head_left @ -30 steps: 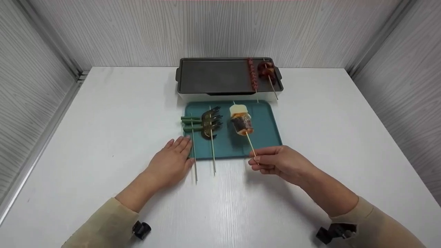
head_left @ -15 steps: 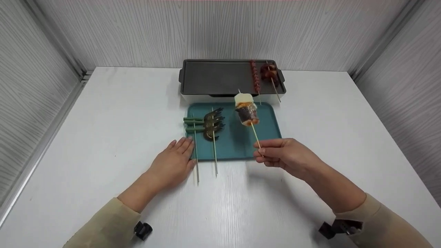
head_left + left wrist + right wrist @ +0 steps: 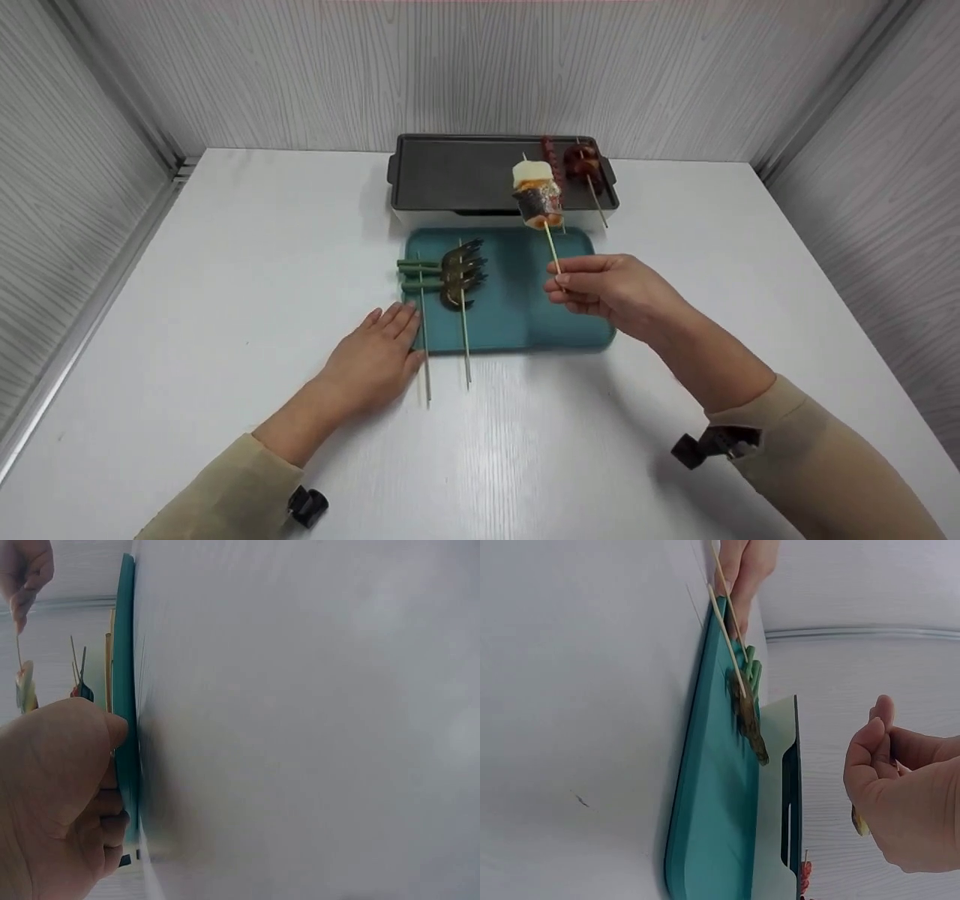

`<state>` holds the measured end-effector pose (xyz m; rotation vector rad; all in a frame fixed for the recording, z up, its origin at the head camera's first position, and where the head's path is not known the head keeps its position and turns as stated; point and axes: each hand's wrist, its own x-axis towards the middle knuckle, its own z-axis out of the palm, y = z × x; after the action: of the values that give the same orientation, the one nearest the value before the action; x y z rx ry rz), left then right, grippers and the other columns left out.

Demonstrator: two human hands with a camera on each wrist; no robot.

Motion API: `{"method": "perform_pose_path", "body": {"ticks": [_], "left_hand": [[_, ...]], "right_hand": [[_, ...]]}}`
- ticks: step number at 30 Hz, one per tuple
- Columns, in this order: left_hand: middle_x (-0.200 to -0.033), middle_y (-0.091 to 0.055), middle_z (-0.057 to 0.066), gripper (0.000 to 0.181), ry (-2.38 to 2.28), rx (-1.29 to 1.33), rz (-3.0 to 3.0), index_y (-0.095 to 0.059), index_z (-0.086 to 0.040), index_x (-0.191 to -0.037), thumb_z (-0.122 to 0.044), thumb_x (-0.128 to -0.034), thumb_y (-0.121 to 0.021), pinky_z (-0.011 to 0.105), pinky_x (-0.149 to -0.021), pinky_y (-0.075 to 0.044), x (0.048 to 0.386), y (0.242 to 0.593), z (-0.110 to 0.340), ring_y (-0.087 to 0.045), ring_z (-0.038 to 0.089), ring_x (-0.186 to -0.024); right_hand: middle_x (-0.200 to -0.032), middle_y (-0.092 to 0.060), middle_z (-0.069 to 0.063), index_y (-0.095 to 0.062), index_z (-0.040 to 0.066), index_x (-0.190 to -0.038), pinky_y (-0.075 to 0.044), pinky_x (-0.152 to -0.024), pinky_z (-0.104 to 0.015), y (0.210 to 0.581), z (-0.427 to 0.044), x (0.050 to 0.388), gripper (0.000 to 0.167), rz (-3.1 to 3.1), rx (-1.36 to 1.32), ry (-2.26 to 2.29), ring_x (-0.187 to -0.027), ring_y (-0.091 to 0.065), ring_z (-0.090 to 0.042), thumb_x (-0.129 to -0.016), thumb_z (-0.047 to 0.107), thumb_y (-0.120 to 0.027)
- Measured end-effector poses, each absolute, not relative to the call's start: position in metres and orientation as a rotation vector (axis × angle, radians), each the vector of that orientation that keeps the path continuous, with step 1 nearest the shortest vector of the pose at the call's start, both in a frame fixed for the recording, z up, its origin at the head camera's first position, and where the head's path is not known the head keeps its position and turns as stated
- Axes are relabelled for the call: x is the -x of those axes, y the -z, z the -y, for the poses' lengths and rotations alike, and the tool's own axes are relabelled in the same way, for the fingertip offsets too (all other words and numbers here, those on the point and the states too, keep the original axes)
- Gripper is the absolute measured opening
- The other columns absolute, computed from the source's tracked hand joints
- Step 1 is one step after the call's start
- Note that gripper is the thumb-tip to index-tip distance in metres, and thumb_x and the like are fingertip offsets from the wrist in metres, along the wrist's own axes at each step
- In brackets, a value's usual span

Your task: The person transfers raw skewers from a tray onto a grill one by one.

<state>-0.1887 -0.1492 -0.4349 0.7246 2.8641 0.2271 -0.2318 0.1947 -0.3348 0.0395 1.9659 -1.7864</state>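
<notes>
My right hand (image 3: 611, 292) pinches the bare end of a skewer (image 3: 538, 196) between thumb and fingers. That skewer bears a pale block and a dark-wrapped piece with orange, and it is raised above the tray, overlapping the grill's front edge in the head view. My left hand (image 3: 375, 360) rests at the front left corner of the teal tray (image 3: 525, 315), its fingers extended along the edge. On the tray's left side lie a shrimp skewer (image 3: 459, 277) and a skewer of green stalks (image 3: 420, 276), their sticks overhanging the front. In the right wrist view, the right hand (image 3: 907, 787) hides most of its skewer.
Behind the tray stands a black grill plate (image 3: 457, 172) on a white base. At its right end lie a thin red skewer (image 3: 551, 154) and a skewer of reddish-brown curled pieces (image 3: 583, 165). White wood-grain panels (image 3: 480, 67) enclose the white table (image 3: 262, 247).
My right hand has lifted the held skewer up and away from me, from over the tray to the grill's front edge. The left hand has stayed on the tray corner.
</notes>
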Motion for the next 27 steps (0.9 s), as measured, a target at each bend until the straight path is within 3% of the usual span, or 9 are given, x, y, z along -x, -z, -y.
{"method": "perform_pose_path", "body": {"ticks": [27], "left_hand": [[-0.169,-0.029,0.026,0.065,-0.217,-0.733,-2.874,-0.033,0.01,-0.161,-0.035,-0.1153,-0.042,0.056,-0.128,-0.021,0.188,0.436,0.15,-0.025,0.041,-0.158]], "right_hand": [[-0.105,-0.079,-0.009,-0.064,-0.004,-0.139,-0.058,-0.08,-0.026,0.344,-0.171,0.314,0.034,-1.865,-0.199,1.955,-0.094,-0.076,-0.015,-0.106,0.006,-0.065]]}}
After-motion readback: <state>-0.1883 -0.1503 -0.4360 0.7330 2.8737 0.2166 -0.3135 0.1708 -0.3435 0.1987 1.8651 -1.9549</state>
